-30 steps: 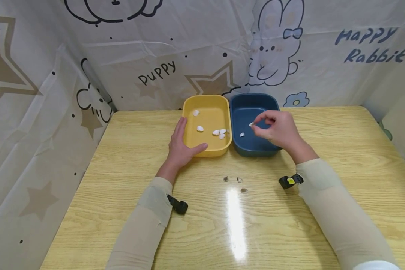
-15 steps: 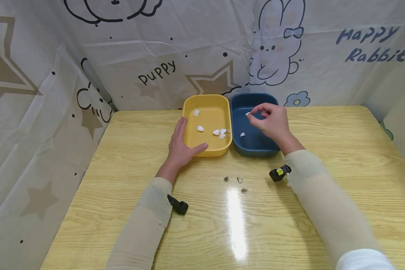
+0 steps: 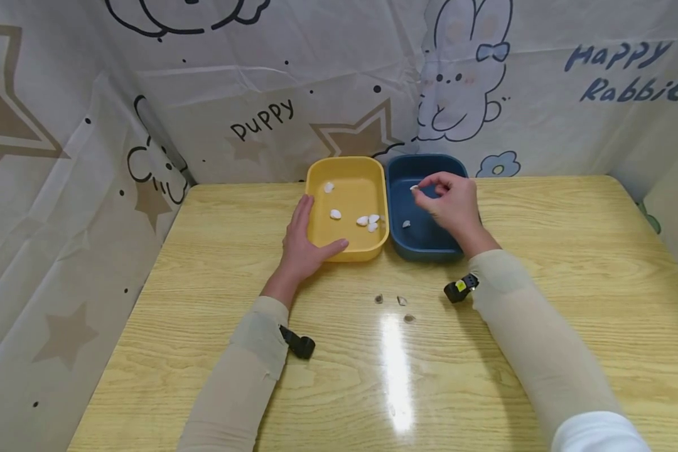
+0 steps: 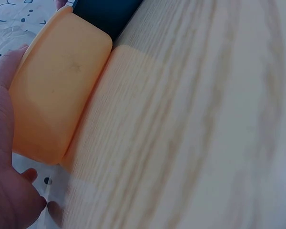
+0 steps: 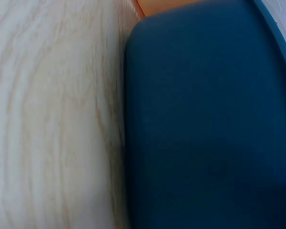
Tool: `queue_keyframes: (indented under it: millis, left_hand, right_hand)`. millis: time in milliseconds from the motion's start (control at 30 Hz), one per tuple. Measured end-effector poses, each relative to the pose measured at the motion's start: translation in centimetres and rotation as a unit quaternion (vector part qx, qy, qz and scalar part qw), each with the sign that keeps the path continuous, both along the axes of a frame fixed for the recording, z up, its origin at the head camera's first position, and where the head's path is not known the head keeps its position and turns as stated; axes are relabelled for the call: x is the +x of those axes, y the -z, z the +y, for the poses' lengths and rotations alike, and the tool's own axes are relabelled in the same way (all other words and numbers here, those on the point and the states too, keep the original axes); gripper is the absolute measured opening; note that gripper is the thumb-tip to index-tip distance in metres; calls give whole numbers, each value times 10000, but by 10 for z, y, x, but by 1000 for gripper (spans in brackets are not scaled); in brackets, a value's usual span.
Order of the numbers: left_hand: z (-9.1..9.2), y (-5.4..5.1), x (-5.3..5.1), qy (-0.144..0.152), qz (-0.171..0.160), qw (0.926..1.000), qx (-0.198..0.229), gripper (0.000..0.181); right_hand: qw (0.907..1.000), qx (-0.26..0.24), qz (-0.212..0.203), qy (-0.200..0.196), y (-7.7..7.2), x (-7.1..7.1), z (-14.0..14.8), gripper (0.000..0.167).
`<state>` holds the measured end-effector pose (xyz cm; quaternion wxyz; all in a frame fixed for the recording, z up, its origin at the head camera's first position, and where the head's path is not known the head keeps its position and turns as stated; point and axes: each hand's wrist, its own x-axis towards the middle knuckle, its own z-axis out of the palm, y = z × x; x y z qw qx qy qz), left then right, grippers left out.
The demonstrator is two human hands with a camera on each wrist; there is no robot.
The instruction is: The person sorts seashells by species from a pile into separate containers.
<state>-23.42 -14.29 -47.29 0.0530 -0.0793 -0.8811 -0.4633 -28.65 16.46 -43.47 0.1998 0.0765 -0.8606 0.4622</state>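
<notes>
Head view, right-hand grip: the thumb and index finger of the right hand [image 3: 451, 206] meet in a narrow pinch on a small white shell [image 3: 414, 188].
Head view, pinched shell: over the inside of the blue tub [image 3: 429, 255], towards its far left part.
Head view, left-hand grip: the left hand [image 3: 303, 243] is spread wide around the near left corner of the yellow tub [image 3: 351, 256], fingers along the left side, thumb on the near rim.
Head view, arms: both reach forward in light sleeves [image 3: 228, 383], a black wrist camera [image 3: 298, 343] at each wrist; the right hand is raised above its tub.
Head view, tub contents: five white shells [image 3: 336, 215] in the yellow tub, three of them clustered near its right wall; one loose shell [image 3: 406, 224] in the blue tub.
Head view, table: three brownish shells [image 3: 402, 301] lie near each other on the wood-grain table [image 3: 203, 282], in front of the tubs, which stand side by side.
Head view, room: a printed cloth [image 3: 215, 125] with stars, a rabbit and lettering hangs behind and at the sides.
Left wrist view, grip: one digit lies at the tub's rim; the other fingers are partly hidden.
Right wrist view, grip: cannot be told here; the blue tub's outer wall fills the right side, the table the left.
</notes>
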Motion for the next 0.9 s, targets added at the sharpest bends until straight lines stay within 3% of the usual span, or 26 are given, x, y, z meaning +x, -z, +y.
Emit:
queue_keyframes:
  millis: [567, 900]
  left_hand:
    - [2, -3, 1, -7, -1, 10000, -43, 111]
    - [1, -2, 1, -4, 9, 10000, -44, 111]
  right_hand:
    - [9995, -15, -309, 58, -4, 3, 2, 21]
    - [9997, 99, -66, -190, -7, 15, 1, 22]
